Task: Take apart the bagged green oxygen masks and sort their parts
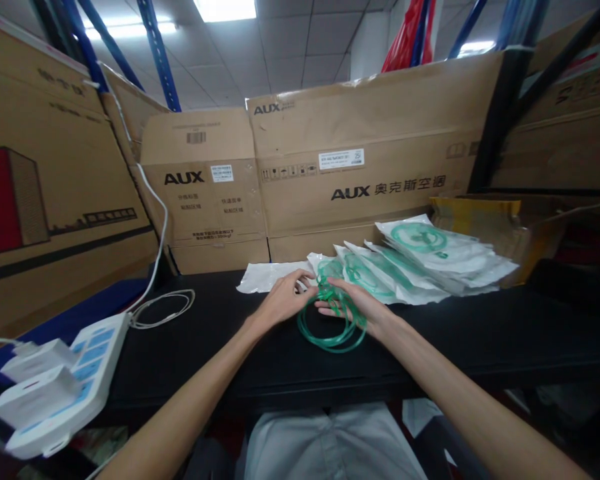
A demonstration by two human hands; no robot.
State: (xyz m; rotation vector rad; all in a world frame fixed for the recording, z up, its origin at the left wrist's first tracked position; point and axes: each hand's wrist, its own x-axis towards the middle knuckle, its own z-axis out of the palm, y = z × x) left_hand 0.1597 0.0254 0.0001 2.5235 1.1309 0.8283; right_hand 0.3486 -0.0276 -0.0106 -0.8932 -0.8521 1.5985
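Note:
A coil of green tubing hangs from both my hands, just above the black tabletop. My left hand pinches the bunched upper part of the coil from the left. From the right, my right hand holds the same bundle, with its fingers curled behind the loops. Just behind the hands lies a row of white and clear packets with green tubing inside, overlapping and fanned toward the right. A flat white packet rests behind my left hand.
A white power strip with two plugged-in adapters is at the left, with a looped cable beside it. Cardboard panels stand along the back. An open cardboard box sits at the right rear.

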